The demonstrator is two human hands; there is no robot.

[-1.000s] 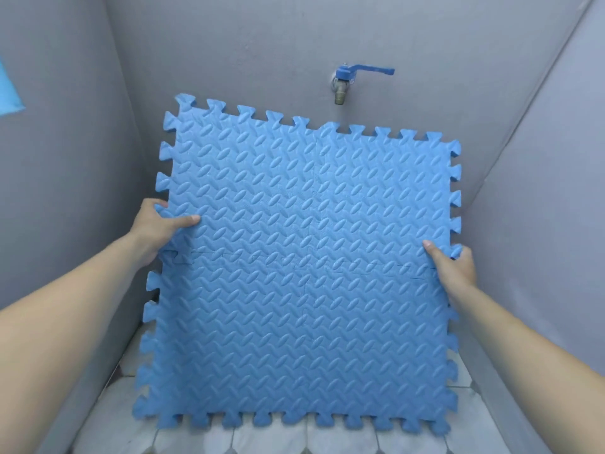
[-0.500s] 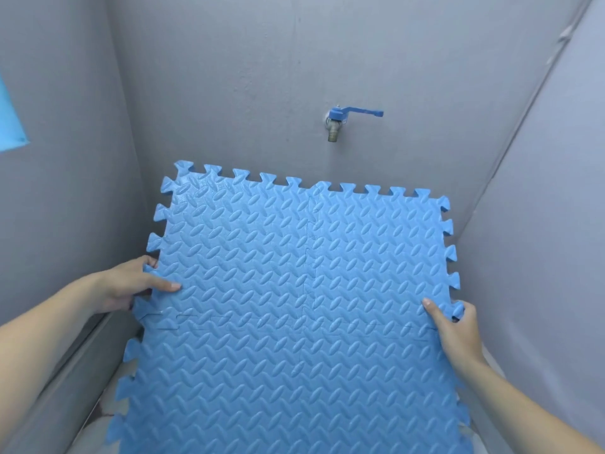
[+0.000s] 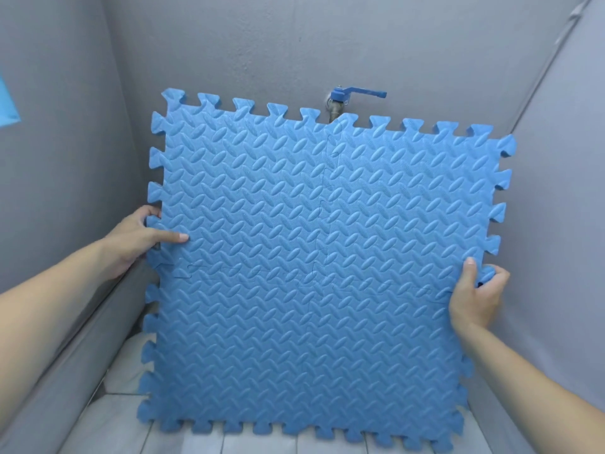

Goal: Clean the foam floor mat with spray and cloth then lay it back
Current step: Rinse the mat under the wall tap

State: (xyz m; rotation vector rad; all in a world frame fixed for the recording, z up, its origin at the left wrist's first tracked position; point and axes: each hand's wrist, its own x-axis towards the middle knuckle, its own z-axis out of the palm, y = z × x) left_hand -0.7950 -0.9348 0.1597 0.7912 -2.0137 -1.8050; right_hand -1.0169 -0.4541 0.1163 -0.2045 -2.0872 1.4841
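Head view: a square blue foam mat (image 3: 320, 231), made of 4 interlocked tiles with a raised leaf texture and toothed edges, is held upright before a grey wall. The left hand (image 3: 140, 239) grips its left edge and the right hand (image 3: 474, 298) its right edge, at about equal distance. Tiled floor (image 3: 108, 421) lies directly below.

The foam floor mat (image 3: 320, 257) is showing a matt, embossed leaf-pattern surface. The tap (image 3: 337, 108) is showing dull metal under a blue plastic handle (image 3: 363, 93). The walls (image 3: 327, 44) are looking matt and lightly rough; the floor tiles (image 3: 108, 427) are looking smooth.
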